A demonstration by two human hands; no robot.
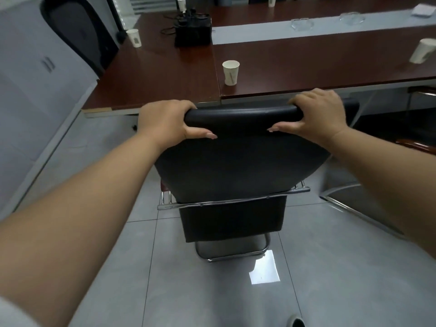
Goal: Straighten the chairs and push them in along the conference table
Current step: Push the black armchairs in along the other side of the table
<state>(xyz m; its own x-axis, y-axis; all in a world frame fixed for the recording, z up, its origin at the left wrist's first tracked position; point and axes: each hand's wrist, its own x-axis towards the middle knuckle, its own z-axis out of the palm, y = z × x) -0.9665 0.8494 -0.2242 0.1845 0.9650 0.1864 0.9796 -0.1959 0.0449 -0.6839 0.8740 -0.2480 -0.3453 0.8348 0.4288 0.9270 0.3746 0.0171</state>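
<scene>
I have my left hand (165,119) and right hand (318,112) wrapped over the top of the black padded chrome-framed chair (236,161), its back just short of the dark red-brown wooden counter (306,67), so I judge the push-in nearly finished.

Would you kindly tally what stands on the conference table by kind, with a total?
Paper cups: 5 – front, right edge, left, far left, far right
Glass ashtrays: 2 –
Black bag with cables: 1
White paper: 1
Total: 9
</scene>
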